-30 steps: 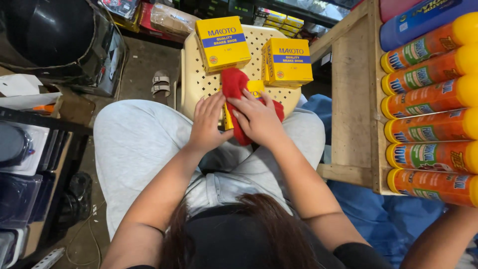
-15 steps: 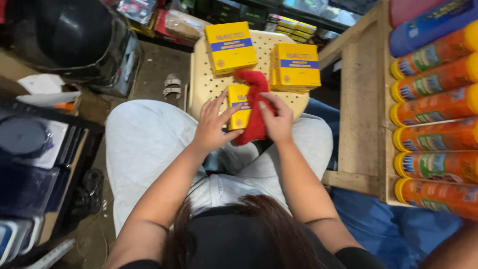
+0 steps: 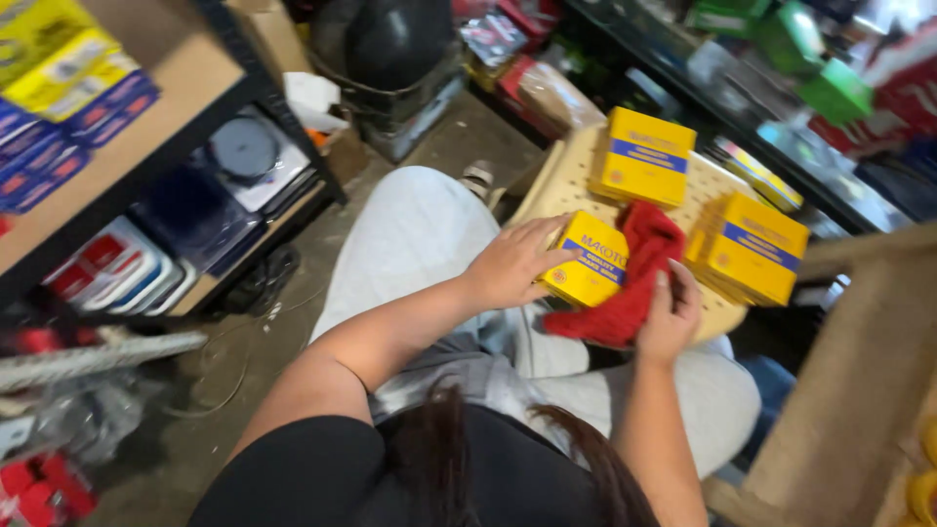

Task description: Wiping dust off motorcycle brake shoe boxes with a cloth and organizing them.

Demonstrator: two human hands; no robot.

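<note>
1. Your left hand (image 3: 509, 263) grips a small yellow box (image 3: 586, 259) with a blue band, held over your lap.
2. Your right hand (image 3: 669, 317) clutches a red cloth (image 3: 630, 283) against it.
3. Two bigger yellow boxes (image 3: 644, 156) sit on the perforated cream surface (image 3: 566, 181) just beyond.

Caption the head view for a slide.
Seated person's left hand holds a small yellow box while the right hand grips a red cloth.

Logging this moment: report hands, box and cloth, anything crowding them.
Left hand grips small yellow box. Right hand holds red cloth against it. Two larger yellow boxes sit close on the perforated stool.
</note>
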